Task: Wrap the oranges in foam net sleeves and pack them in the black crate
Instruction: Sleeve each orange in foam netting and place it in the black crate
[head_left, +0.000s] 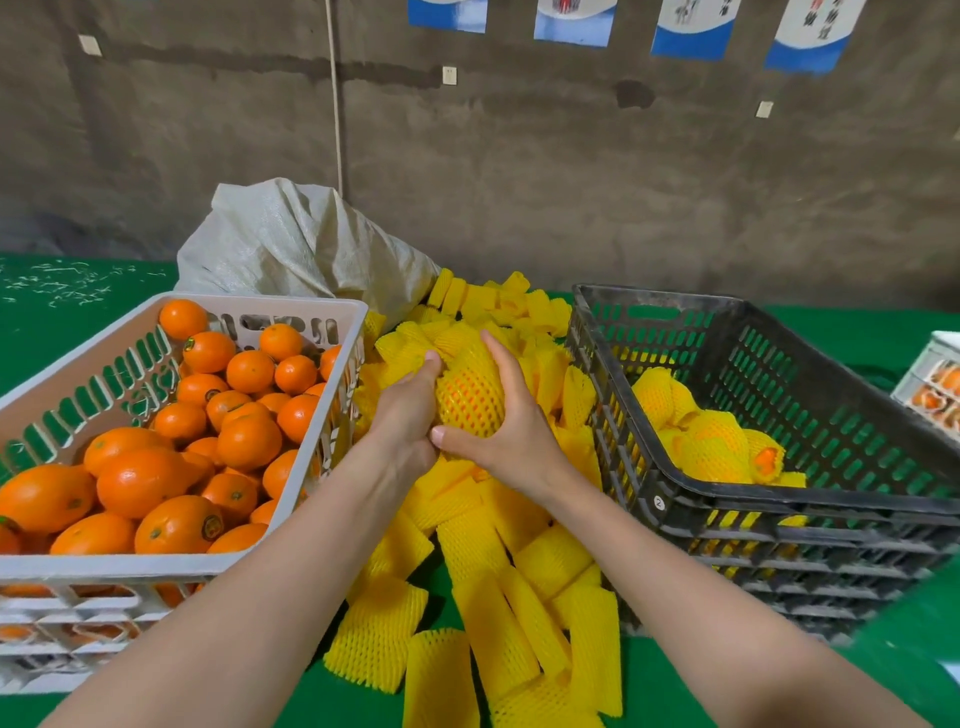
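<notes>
Two hands meet at the middle of the view around one orange (470, 397), which sits inside one yellow foam net sleeve (460, 340) so that its skin shows through the mesh. The left hand (408, 415) grips it from nine o'clock with curled fingers. The right hand (511, 441) clasps it from three o'clock, thumb under the fruit and forefinger laid up along the sleeve. The orange is held above the heap of loose sleeves (519, 623), between the two crates and inside neither.

At nine o'clock from the hands stands one white crate (104, 564), heaped with bare oranges (140, 483). Roughly thirty show, and they are too tightly packed for an exact count. At three o'clock stands the one black crate (831, 501), with about five wrapped oranges (711, 447) bunched against its near wall. One of them shows orange skin at its open end.

The loose sleeves run from twelve o'clock down to six o'clock across the green table (727, 686), several dozen in all. One pale woven sack (291, 244) slumps at eleven o'clock. Part of a second white crate (935, 384) shows at the right edge. Four blue-and-white posters (574, 21) hang along the wall at the top.
</notes>
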